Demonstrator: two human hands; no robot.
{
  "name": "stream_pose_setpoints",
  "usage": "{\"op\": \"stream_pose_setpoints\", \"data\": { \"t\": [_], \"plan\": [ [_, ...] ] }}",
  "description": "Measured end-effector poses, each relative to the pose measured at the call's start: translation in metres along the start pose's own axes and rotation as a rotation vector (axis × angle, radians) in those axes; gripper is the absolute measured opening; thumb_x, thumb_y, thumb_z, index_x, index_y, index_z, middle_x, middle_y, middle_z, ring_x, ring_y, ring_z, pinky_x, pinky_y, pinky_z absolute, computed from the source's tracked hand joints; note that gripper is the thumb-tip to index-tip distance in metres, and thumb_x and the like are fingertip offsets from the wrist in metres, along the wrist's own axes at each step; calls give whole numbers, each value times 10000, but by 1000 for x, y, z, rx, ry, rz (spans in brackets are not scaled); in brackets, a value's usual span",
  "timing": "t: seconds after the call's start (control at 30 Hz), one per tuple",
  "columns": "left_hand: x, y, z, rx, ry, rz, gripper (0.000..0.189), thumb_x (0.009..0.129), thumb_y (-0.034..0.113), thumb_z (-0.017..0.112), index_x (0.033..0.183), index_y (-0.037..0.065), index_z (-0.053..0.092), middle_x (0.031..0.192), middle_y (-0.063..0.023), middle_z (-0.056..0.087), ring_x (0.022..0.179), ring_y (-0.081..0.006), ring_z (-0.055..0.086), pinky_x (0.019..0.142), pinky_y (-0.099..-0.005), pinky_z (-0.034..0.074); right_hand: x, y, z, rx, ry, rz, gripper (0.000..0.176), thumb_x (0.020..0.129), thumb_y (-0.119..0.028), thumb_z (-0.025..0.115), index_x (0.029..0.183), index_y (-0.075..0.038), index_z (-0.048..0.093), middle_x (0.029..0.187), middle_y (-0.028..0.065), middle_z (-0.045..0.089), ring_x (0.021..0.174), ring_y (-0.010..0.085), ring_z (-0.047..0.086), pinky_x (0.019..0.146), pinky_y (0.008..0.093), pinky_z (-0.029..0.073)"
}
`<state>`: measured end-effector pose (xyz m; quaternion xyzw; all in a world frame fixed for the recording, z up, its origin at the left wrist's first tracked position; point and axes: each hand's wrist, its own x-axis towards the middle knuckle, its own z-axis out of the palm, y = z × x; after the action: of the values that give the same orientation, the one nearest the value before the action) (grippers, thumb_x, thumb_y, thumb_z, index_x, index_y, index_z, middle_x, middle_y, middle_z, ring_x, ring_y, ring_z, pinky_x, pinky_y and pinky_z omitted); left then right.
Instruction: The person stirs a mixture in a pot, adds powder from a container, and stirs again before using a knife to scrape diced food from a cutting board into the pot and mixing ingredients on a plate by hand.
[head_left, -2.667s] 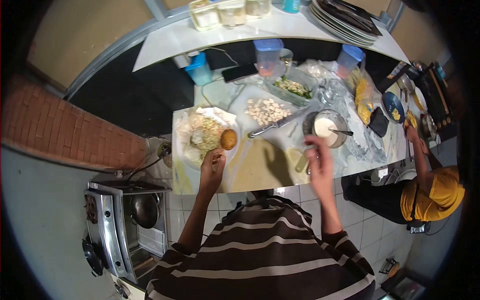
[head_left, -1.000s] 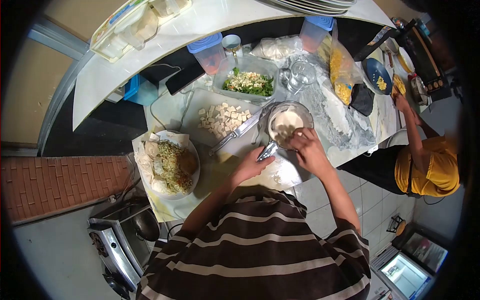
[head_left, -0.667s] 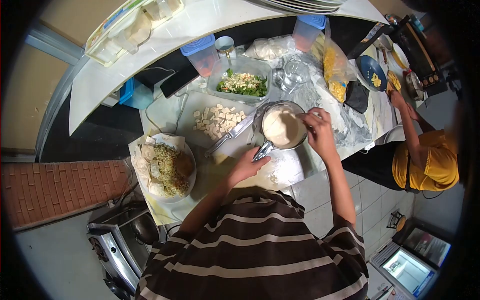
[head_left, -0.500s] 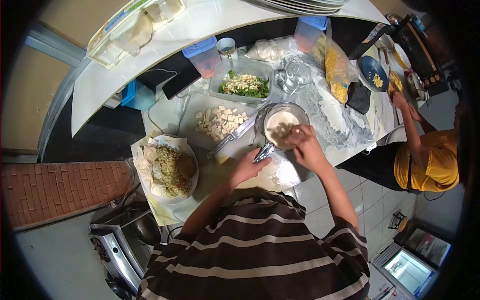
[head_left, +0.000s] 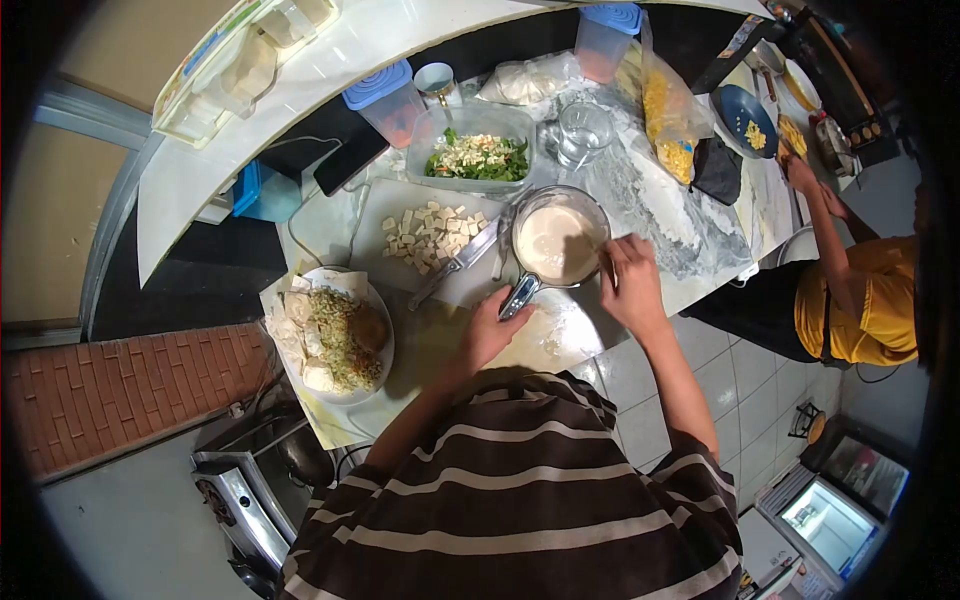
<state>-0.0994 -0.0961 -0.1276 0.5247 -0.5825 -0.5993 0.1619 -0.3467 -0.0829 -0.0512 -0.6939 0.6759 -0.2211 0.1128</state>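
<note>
A saucepan (head_left: 603,232) with pale, creamy batter (head_left: 556,240) in it stands at the counter's front edge. My left hand (head_left: 492,330) is closed around its handle. My right hand (head_left: 632,285) is at the pan's right rim, fingers bent and pressed together; whatever they may hold is hidden. Left of the pan, a knife (head_left: 455,265) lies slanted on a cutting board (head_left: 375,225), beside small pale cubes (head_left: 432,236) that look like tofu. Behind the board, a clear plastic container (head_left: 522,128) holds chopped greens topped with white bits.
A plate (head_left: 375,385) of sprouts and pale pieces lies at left. Behind stand a glass of water (head_left: 583,135), lidded tubs (head_left: 390,105), a mug (head_left: 437,82) and a yellow-filled bag (head_left: 672,125). At right, a person in a yellow shirt (head_left: 870,310) works near a blue pan (head_left: 745,130).
My right hand has moved from above the batter to the pan's right rim. My left hand keeps its hold on the handle. The whole view has shifted slightly.
</note>
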Motion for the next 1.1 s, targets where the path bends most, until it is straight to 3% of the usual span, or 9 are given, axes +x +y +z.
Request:
{"op": "stream_pose_setpoints", "data": {
  "t": [0.03, 0.13, 0.27, 0.37, 0.5, 0.67, 0.87, 0.93, 1.1],
  "plan": [
    [-1, -4, 4, 84, 37, -15, 350, 882, 337, 726, 1039, 38, 631, 873, -155, 673, 756, -308, 637, 697, -416, 494, -7, -2, 3, -2, -3, 6, 220, 768, -44, 652, 978, 22, 645, 920, 169, 671, 965, 354, 584, 893, 446, 442],
    [-3, -22, 17, 206, 120, 20, 437, 869, 378, 723, 1122, 34, 626, 982, -219, 674, 921, -431, 610, 828, -485, 470, -12, -23, 15, 374, 2, 54, 149, 855, -32, 606, 968, 53, 652, 892, 208, 665, 893, 385, 593, 862, 477, 452],
    [-14, -12, 19, 277, 237, 211, 305, 878, 270, 728, 935, 8, 584, 685, -160, 585, 568, -296, 529, 589, -410, 438, 14, -20, 25, 364, 179, -11, 118, 844, -23, 627, 942, 2, 686, 935, 172, 692, 926, 339, 597, 867, 422, 424],
    [-17, -3, 13, 206, 263, 204, 322, 873, 292, 730, 949, 11, 593, 693, -177, 591, 576, -340, 527, 585, -415, 440, 15, -12, 18, 14, 287, -91, 110, 814, -26, 636, 915, -11, 676, 924, 133, 684, 960, 318, 589, 898, 416, 395],
    [-22, -1, 12, 250, 217, 144, 372, 863, 332, 736, 1003, 11, 610, 783, -198, 637, 694, -365, 599, 654, -433, 471, -15, -24, 19, -15, 180, 32, 123, 802, -15, 634, 921, 2, 660, 919, 133, 674, 950, 327, 590, 894, 423, 400],
    [-27, 6, 15, 304, 120, -14, 584, 869, 425, 707, 1290, 38, 586, 1031, -250, 662, 954, -438, 565, 863, -490, 465, -3, -36, 34, 340, 204, 21, 97, 823, 5, 617, 915, 8, 648, 927, 155, 662, 936, 350, 587, 887, 442, 405],
    [-31, 7, 9, 311, 182, 6, 580, 872, 424, 704, 1286, 38, 578, 1017, -246, 665, 928, -440, 567, 847, -494, 469, 2, -34, 32, 109, 304, 145, 225, 730, 38, 596, 949, 4, 635, 910, 193, 645, 952, 371, 581, 874, 456, 405],
    [-33, 2, 12, 300, 175, 14, 586, 870, 426, 707, 1291, 40, 576, 1018, -247, 665, 929, -444, 567, 846, -496, 471, -7, -49, 31, 204, 112, 188, 218, 731, 52, 594, 943, 17, 630, 906, 204, 647, 935, 385, 594, 878, 471, 419],
    [-38, -2, 14, 332, 177, 4, 585, 872, 430, 704, 1299, 51, 573, 1020, -249, 665, 925, -449, 571, 841, -499, 475, 14, -50, 36, 574, 186, 228, 144, 856, 34, 596, 982, 20, 664, 900, 209, 669, 845, 408, 625, 783, 427, 498]
  ]
}}
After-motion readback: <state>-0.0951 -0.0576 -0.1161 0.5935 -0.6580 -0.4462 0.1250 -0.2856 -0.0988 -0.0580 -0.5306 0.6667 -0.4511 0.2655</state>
